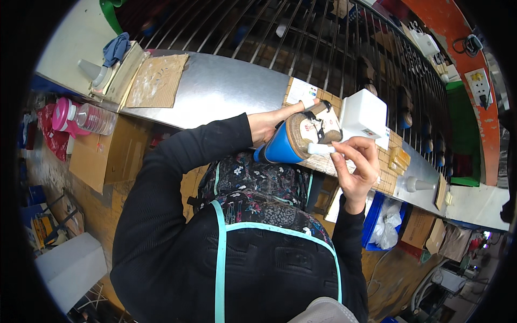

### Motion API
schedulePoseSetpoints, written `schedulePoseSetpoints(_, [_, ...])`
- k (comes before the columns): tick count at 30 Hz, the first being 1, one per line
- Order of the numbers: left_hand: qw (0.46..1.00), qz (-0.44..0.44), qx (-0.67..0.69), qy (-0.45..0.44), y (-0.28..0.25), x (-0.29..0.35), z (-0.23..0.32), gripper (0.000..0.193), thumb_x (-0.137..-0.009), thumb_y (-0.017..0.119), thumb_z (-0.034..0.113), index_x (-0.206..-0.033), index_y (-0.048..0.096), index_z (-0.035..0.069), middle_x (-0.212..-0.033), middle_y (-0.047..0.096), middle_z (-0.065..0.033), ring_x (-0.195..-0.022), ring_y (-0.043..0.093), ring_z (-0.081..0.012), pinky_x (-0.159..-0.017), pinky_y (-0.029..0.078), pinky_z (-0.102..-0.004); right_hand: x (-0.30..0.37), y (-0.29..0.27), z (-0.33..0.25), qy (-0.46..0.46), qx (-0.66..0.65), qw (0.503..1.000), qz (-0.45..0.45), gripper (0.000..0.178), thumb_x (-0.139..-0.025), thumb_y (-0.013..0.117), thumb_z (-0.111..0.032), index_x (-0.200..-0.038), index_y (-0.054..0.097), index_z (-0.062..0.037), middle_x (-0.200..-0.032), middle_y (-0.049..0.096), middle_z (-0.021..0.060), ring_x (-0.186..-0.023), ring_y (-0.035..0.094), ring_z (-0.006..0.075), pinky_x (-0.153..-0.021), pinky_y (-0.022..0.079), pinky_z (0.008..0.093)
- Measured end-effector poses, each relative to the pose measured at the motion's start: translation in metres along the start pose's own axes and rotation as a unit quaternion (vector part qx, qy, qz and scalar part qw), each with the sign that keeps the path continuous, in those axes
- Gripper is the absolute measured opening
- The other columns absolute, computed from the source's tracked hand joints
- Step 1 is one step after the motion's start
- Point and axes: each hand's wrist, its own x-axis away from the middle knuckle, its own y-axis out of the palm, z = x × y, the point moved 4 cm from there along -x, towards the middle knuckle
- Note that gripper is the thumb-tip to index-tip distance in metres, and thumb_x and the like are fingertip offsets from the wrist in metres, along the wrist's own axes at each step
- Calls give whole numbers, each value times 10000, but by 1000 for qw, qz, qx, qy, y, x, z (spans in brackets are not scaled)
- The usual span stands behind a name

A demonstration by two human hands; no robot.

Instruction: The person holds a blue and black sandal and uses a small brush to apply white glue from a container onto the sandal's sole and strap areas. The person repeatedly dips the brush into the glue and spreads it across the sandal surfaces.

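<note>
In front of my chest is a shoe piece [302, 129] with a brown rim, a cream inner face and black straps, joined to or resting against a bright blue rounded body [284, 148]. My left hand [268, 123] grips it from the left side; its far fingers are partly hidden, and one fingertip wears a white wrap. On the right, my right hand [355, 167] pinches a small white cylinder [321, 149] between thumb and fingertips. The cylinder's tip is at the brown rim; I cannot tell whether it touches.
Beyond my hands stands a white box [363, 113] on a tan gridded board [385, 183]. A yellow block [399, 160] and a grey cone [419, 184] are to the right. Cardboard [157, 81] covers the metal bench's left part. Metal bars [258, 37] run behind it. A blue crate [371, 220] sits below.
</note>
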Motion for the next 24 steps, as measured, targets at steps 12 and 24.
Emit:
schedulePoseSetpoints(12, [877, -306, 208, -307, 3, 18, -65, 693, -968, 425, 534, -1410, 365, 3, -1185, 538, -329, -954, 657, -409, -731, 609, -455, -33, 13, 0, -119, -53, 980, -153, 234, -684, 798, -101, -915, 772, -124, -855, 610, 22, -781, 524, 159, -701, 408, 296])
schedulePoseSetpoints(24, [801, -338, 344, -354, 29, 29, -72, 868, -907, 441, 652, -1405, 321, -49, -1116, 537, -359, -1031, 606, -427, -771, 601, -464, -54, 3, -5, -191, -44, 945, -261, 230, -665, 805, -175, -892, 780, -146, -898, 628, 29, -812, 531, 153, -737, 384, 305])
